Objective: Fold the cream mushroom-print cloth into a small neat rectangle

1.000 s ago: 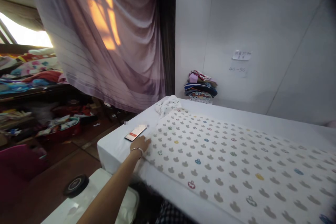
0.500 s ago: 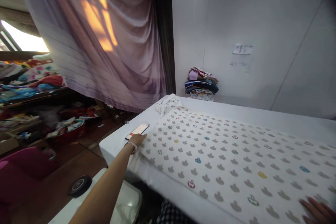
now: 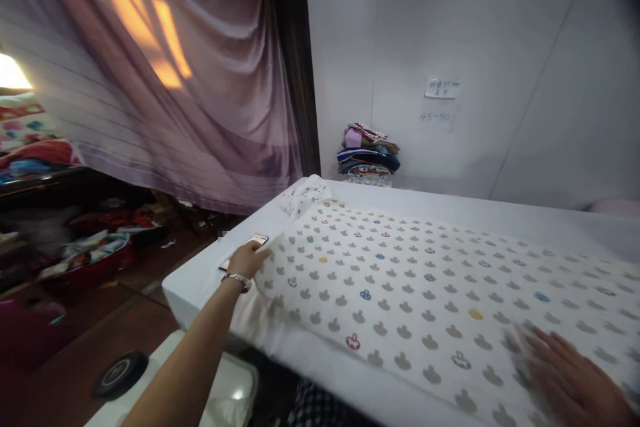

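A white cloth (image 3: 390, 307) printed with grey mushroom-like shapes and a few coloured ones is spread over a white table. At its left edge, my left hand (image 3: 249, 260) has its fingers curled round the fabric, with a bracelet on the wrist. Partly behind that hand lies a phone (image 3: 257, 239). My right hand (image 3: 570, 370), smeared by motion, rests palm down on the cloth at lower right, its fingers stretched out. Beyond the cloth's far left corner sits a bunched white fabric (image 3: 305, 197) with small prints.
Folded textiles (image 3: 369, 155) are stacked behind the table's far edge, against the white wall (image 3: 450, 27). A pinkish curtain (image 3: 215, 80) hangs at left. Below the near left corner of the white table (image 3: 187, 283) are a dark round object (image 3: 120, 375) and a pale surface.
My right hand has come further in over the cloth from the right edge. The left hand has shifted left and covers more of the phone. The view has turned slightly right.
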The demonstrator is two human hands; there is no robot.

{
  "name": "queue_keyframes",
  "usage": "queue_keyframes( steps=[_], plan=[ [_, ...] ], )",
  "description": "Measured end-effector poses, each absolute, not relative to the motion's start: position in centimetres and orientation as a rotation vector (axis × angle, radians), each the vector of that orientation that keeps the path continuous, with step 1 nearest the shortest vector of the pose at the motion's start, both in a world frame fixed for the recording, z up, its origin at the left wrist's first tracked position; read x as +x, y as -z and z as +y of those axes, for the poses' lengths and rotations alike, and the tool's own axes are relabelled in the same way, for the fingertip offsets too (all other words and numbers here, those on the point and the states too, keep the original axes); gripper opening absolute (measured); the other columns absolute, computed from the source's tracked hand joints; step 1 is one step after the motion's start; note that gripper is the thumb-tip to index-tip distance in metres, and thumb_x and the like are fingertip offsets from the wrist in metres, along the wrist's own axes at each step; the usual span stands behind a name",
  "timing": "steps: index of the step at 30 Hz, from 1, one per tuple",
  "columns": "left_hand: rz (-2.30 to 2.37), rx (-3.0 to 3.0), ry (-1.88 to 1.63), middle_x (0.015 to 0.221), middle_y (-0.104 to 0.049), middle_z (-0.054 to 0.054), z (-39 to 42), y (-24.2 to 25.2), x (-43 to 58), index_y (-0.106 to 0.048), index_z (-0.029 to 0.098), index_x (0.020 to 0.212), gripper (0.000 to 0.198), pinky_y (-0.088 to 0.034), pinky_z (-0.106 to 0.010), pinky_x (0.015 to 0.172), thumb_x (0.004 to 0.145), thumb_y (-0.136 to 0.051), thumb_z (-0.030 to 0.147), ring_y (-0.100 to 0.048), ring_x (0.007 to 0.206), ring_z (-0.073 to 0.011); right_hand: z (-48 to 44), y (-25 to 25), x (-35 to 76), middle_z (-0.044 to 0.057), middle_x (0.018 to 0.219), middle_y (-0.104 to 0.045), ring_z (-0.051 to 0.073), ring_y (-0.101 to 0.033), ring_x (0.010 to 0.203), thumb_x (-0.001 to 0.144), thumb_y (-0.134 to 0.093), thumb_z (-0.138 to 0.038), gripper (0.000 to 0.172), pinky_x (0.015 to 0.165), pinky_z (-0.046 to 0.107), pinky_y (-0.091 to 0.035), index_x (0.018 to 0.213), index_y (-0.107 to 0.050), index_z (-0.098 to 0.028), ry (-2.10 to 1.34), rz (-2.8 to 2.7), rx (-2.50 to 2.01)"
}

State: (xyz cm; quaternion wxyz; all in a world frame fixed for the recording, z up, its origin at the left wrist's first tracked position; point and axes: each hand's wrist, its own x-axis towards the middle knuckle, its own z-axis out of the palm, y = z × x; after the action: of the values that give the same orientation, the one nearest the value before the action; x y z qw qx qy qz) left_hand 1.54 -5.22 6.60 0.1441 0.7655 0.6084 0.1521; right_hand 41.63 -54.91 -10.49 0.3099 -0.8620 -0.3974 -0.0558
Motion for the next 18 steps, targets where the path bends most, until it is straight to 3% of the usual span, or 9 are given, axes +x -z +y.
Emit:
queue_keyframes(
  steps=[3, 9, 13, 18],
  plan=[
    [1.551, 2.248, -0.593, 0.075, -0.066, 0.001, -7.0, -8.0, 4.2, -0.061, 0.02, 0.077, 0.023, -0.042, -0.023, 0.062, 0.071, -0.053, 0.041, -0.06, 0.075, -0.0157, -50.5, 5.2, 38.5, -0.003, 0.137, -0.046, 0.032, -0.036, 0.128, 0.069, -0.05, -0.065, 0.052, 0.096, 0.051, -0.043, 0.117, -0.057, -0.049, -0.222, -0.869, -2.161],
    [0.964, 2.351, -0.685, 0.083, -0.067, 0.0, -15.3, -9.5, 13.1, -0.063, 0.02, 0.08, 0.019, -0.043, -0.027, 0.073, 0.07, -0.057, 0.035, -0.059, 0.079, -0.0163, -39.6, -3.6, 31.6, 0.005, 0.129, -0.055, 0.028, -0.052, 0.116, 0.08, -0.054, -0.055, 0.052, 0.098, 0.045, -0.042, 0.124, -0.055, -0.029, -0.834, -0.818, -1.653],
    [0.654, 2.365, -0.504, 0.095, -0.068, -0.002, -21.9, -7.5, 18.2, -0.065, 0.022, 0.088, 0.019, -0.044, -0.031, 0.082, 0.073, -0.054, 0.025, -0.059, 0.089, -0.0183, -34.9, -3.9, 30.0, 0.005, 0.115, -0.063, 0.021, -0.059, 0.101, 0.079, -0.058, -0.053, 0.046, 0.085, 0.036, -0.05, 0.116, -0.058, -0.025, -1.027, -0.646, -1.24],
    [0.478, 2.461, -0.38, 0.101, -0.065, -0.005, -26.6, -3.0, 20.0, -0.062, 0.022, 0.094, 0.021, -0.044, -0.035, 0.086, 0.075, -0.053, 0.022, -0.058, 0.097, -0.0209, -33.2, -1.4, 30.1, 0.005, 0.078, -0.068, 0.019, -0.063, 0.076, 0.078, -0.06, -0.05, 0.034, 0.067, 0.029, -0.049, 0.083, -0.063, -0.016, -1.214, -0.422, -1.122]
  ],
)
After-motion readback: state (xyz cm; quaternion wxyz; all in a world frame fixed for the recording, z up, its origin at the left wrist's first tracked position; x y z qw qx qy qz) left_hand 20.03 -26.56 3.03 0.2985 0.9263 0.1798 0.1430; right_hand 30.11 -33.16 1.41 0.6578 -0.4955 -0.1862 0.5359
